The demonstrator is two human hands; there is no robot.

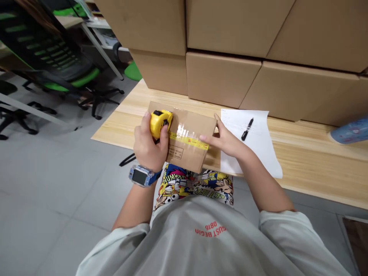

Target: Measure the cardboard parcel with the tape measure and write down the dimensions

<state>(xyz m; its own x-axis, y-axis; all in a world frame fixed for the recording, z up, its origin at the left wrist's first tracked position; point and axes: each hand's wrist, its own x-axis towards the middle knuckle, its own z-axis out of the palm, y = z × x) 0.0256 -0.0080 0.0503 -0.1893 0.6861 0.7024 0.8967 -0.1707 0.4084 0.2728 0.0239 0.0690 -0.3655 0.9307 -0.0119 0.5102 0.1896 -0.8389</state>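
Observation:
My left hand (151, 143) is closed around a yellow tape measure (160, 122), held against the left side of a small cardboard box (186, 120). From its case the yellow blade (188, 140) runs across the taped top of the box to the right edge. There my right hand (225, 140) has its thumb on the blade's end, while its forefinger reaches over the far right corner of the box. Printed marks show on the box below the blade. A black wrist strap hangs beneath my left hand. The remaining right fingers are partly hidden.
On the wooden table (310, 165), a white paper sheet (253, 157) lies to the right with a black pen (247, 129) on it. Large stacked cartons (222, 78) stand along the back. A blue cylinder (350, 130) lies far right; an office chair (57, 57) stands left.

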